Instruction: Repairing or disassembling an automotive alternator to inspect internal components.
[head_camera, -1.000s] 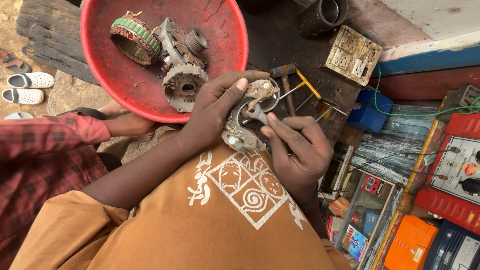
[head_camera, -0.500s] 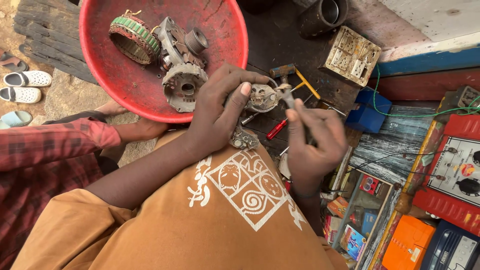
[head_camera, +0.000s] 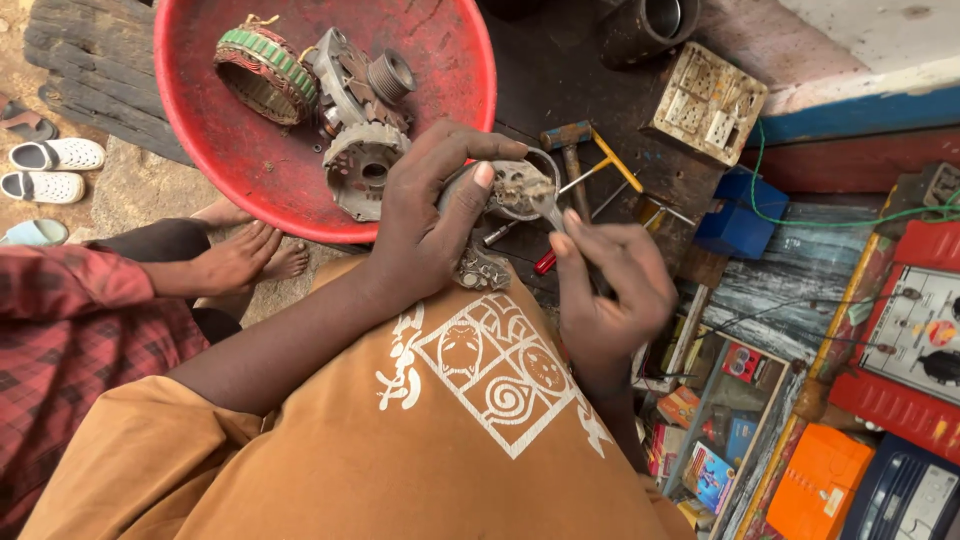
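The left hand (head_camera: 430, 215) grips a round grey metal housing (head_camera: 515, 185) above the dark bench's near edge, tilted open-side toward the right hand (head_camera: 605, 290), whose pinched fingers press a thin tool (head_camera: 550, 208) into it, beside a red basin (head_camera: 300, 170).

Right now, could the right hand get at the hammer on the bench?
Probably yes: the hammer lies uncovered just beyond the right hand, though that hand already holds a small tool against the metal part.
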